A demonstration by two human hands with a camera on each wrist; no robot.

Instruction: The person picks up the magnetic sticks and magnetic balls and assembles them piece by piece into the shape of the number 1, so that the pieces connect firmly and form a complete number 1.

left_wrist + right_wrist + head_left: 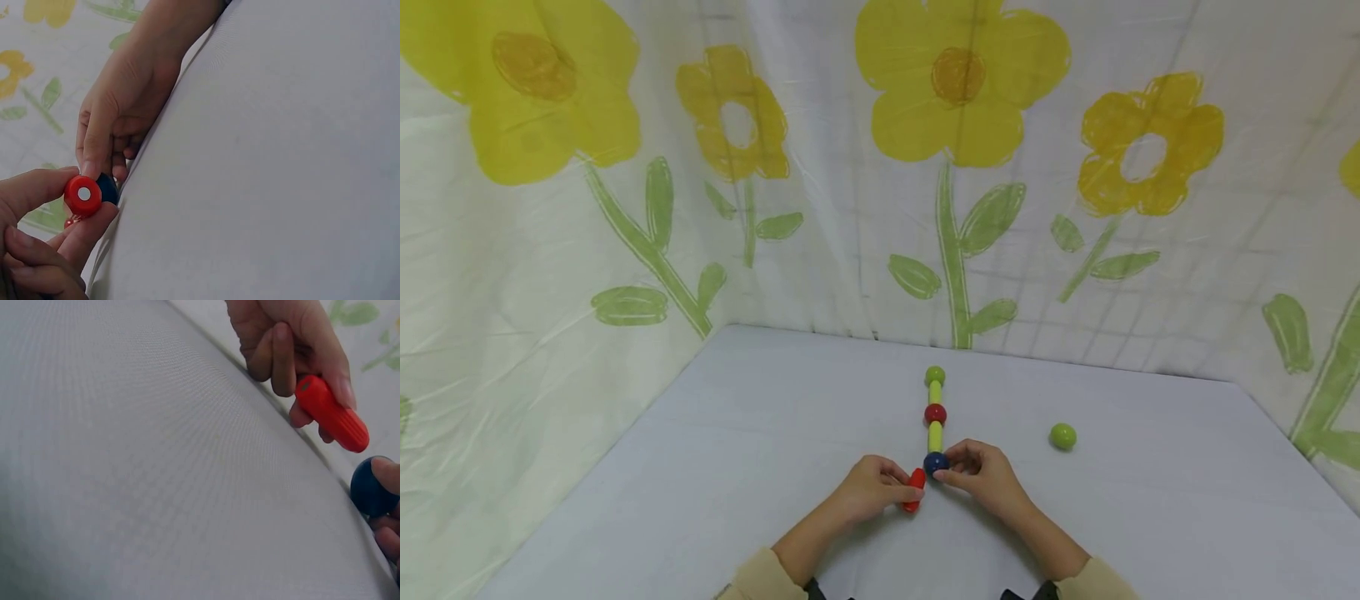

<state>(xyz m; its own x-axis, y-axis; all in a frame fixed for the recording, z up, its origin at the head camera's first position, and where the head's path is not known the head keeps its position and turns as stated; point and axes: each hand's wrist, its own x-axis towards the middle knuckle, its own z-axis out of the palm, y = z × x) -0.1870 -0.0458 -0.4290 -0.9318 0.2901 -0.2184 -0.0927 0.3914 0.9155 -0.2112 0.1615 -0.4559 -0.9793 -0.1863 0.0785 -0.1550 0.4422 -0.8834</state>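
A short red ribbed rod is pinched between thumb and fingers of my left hand. Its end, with a pale round spot, faces the left wrist camera. Thumb and fingers of my right hand hold a dark blue ball from the right side. That ball ends a straight chain running away from me: a yellow-green rod, a red ball, another yellow-green rod and a green ball. In the right wrist view a small gap separates the red rod from the blue ball.
A loose green ball lies on the white table to the right of the chain. Behind the table's far edge hangs a white curtain printed with yellow flowers.
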